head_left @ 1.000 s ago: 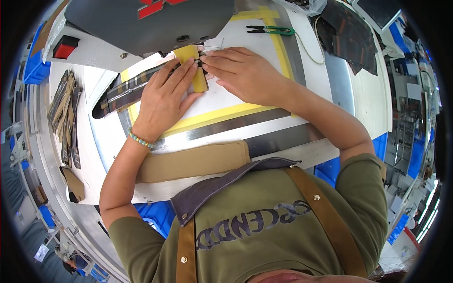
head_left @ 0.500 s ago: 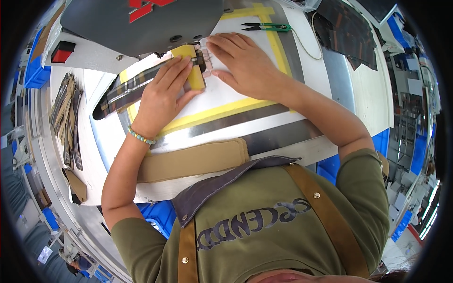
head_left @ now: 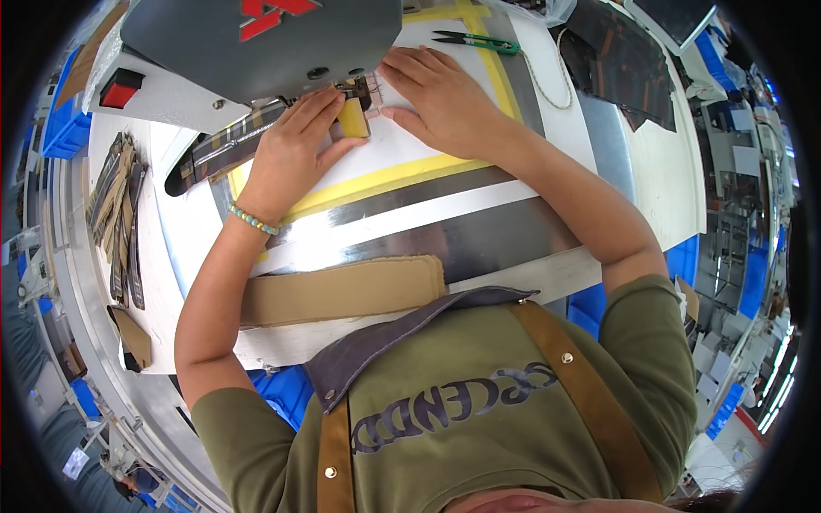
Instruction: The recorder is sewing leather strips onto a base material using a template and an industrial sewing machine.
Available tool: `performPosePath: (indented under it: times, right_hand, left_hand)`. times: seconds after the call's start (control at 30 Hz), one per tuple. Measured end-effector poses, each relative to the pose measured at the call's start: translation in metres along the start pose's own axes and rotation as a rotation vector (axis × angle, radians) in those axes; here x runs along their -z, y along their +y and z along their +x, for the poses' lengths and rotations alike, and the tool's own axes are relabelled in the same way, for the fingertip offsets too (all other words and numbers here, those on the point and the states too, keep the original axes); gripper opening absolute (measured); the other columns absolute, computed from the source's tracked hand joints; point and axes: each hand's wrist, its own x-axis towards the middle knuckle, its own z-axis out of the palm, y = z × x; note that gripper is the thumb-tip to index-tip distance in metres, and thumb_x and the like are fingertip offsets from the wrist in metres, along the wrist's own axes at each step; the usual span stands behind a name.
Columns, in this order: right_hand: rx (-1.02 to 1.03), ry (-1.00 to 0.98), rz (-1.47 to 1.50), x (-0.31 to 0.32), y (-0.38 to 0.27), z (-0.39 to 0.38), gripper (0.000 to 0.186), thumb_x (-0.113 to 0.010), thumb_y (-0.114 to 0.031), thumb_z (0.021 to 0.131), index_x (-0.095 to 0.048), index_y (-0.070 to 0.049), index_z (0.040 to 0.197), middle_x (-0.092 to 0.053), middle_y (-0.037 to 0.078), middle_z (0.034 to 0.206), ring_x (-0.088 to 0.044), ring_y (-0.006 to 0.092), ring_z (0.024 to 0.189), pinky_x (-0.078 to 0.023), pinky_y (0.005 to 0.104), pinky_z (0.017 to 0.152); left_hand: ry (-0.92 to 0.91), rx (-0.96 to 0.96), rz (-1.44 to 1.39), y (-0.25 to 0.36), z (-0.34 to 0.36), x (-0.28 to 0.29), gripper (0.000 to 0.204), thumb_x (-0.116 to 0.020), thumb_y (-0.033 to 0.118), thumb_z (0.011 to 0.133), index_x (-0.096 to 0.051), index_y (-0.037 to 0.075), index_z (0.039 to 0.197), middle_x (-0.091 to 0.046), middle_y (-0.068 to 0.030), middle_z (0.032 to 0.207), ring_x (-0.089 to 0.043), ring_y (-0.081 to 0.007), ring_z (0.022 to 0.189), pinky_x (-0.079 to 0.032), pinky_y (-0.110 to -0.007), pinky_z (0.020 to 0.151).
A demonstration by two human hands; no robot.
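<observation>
Under the dark grey head of a sewing machine (head_left: 265, 51), a small flat yellow piece (head_left: 354, 120) lies close beside the presser foot (head_left: 361, 91). My left hand (head_left: 291, 150) rests on that piece from the left, fingers stretched forward and side by side, thumb apart. What lies beneath those fingers is hidden. To the right of the foot, my right hand (head_left: 445, 104) lies flat on the white work sheet (head_left: 402, 152), its fingertips close to the foot and the thumb spread. A dark patterned strip with a shiny line (head_left: 231, 147) runs left from under my left hand.
Green-handled thread snips (head_left: 475, 41) lie beyond my right hand, near a pale cord (head_left: 547, 90) and dark patterned sheets (head_left: 620, 64). Patterned strips (head_left: 120, 214) are piled at left. A long tan piece (head_left: 342, 291) lies along the near table edge.
My left hand and the yellow piece have shifted a little away from me, toward the machine. My right hand stays flat beside the foot. The whole view has moved slightly.
</observation>
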Motion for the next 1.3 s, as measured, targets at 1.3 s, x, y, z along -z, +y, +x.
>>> performPosePath:
  times: [1.3]
  right_hand:
    - [0.044, -0.092, 0.114, 0.022, -0.007, -0.002, 0.047, -0.073, -0.022, 0.099, -0.065, 0.005, 0.136, -0.061, 0.013, 0.146, -0.056, 0.0315, 0.134, -0.046, 0.0456, 0.117]
  left_hand:
    - [-0.194, 0.748, 0.131, -0.138, -0.108, 0.128, 0.053, -0.089, 0.035, 0.089, -0.074, -0.004, 0.122, -0.075, -0.0195, 0.101, -0.073, -0.0334, 0.093, -0.057, -0.043, 0.086]
